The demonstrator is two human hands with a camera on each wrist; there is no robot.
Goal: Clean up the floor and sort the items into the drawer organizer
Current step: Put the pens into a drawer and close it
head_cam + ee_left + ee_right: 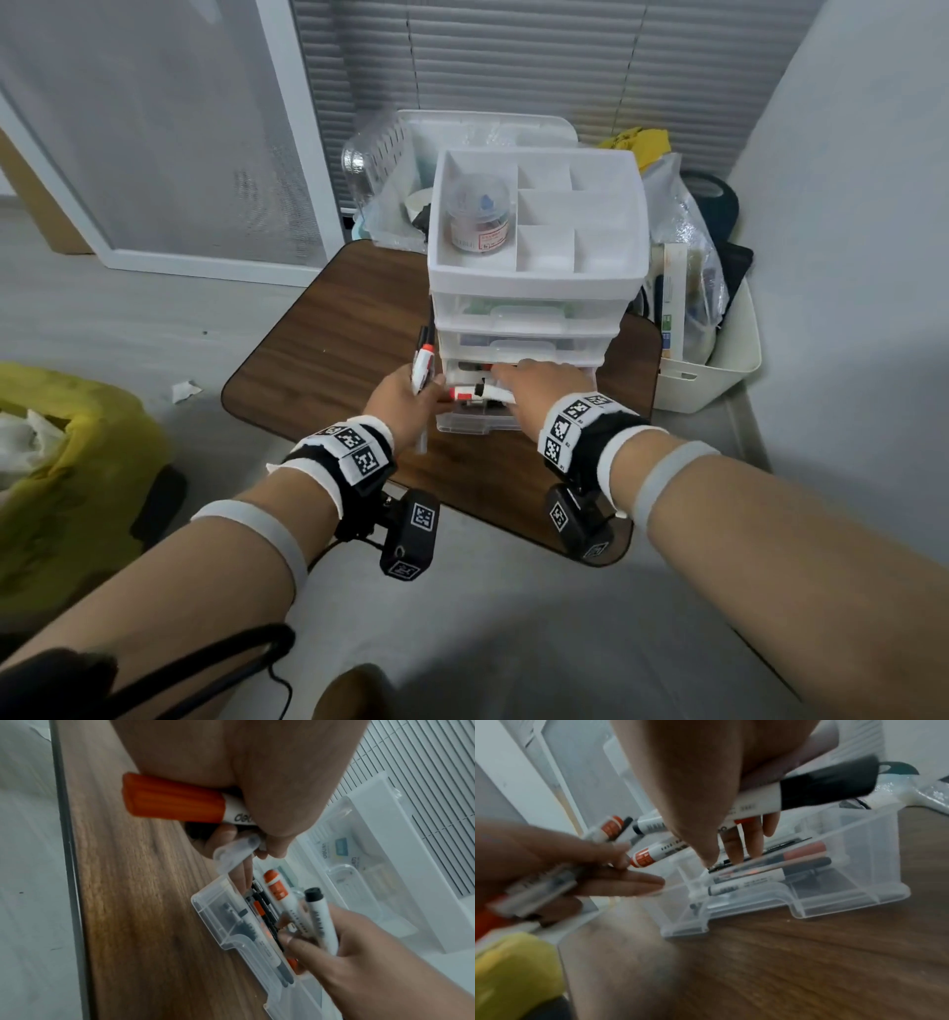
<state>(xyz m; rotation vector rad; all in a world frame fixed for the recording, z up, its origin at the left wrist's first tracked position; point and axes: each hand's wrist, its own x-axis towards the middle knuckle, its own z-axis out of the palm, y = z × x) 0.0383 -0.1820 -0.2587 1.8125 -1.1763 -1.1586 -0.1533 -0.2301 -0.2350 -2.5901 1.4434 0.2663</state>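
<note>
A white drawer organizer (534, 288) stands on a brown wooden board (328, 349). Its clear bottom drawer (462, 419) (218, 923) (834, 878) is pulled out and holds several pens and markers. My left hand (431, 395) (257, 845) grips a bundle of pens beside the drawer's left corner, among them a red-capped marker (172, 801) and a clear-capped pen (233, 852). My right hand (506, 380) (734, 841) is over the open drawer and holds a red marker (464, 395) (280, 896) and a black-capped marker (321, 916) (821, 785).
A lidded jar (477, 216) sits in the organizer's top tray. Behind stands a clear basket (395, 164), to the right a white bin (719, 375) full of things. A yellow bag (77, 462) is at left, a paper scrap (185, 390) on the grey floor.
</note>
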